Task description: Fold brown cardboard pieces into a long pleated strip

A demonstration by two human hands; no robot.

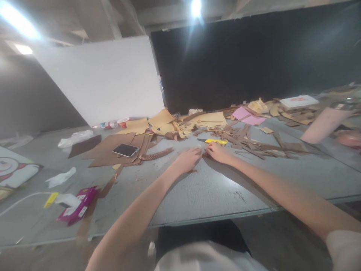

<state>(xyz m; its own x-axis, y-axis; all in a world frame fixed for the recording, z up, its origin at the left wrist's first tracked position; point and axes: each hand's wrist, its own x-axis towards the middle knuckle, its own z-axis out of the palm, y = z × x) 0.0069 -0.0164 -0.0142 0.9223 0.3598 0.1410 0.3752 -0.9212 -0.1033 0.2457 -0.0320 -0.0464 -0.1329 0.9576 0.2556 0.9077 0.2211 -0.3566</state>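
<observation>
— Reaching forward, both bare hands meet near the middle of the grey tabletop [214, 192]. What does each one do?

— The left hand [188, 159] lies palm down with its fingers curled onto the surface, and the right hand [217, 152] sits just beside it, fingertips bent toward the same spot. Something small and brown lies between them, but the picture is too blurred to say whether either grip is clenched on it or released.

— What lies closest to them?

— A yellow utility knife [216, 141] rests just beyond the right hand, on the far side, apart from the fingers. Long brown cardboard strips [254, 145] spread to the right of it, and a curved ribbed brown cardboard strip [158, 153] lies to the left of the left hand.

— And further left?

— A dark smartphone [125, 149] lies flat on a brown cardboard sheet [107, 148]. Near the left front edge sits a magenta carton box [77, 207] with white crumpled tissue [60, 177] beyond it. At the far right a pale pink cylinder [324, 126] leans, and a pink paper sheet [248, 116] lies among tan cardboard scraps [169, 122] at the far edge.
</observation>
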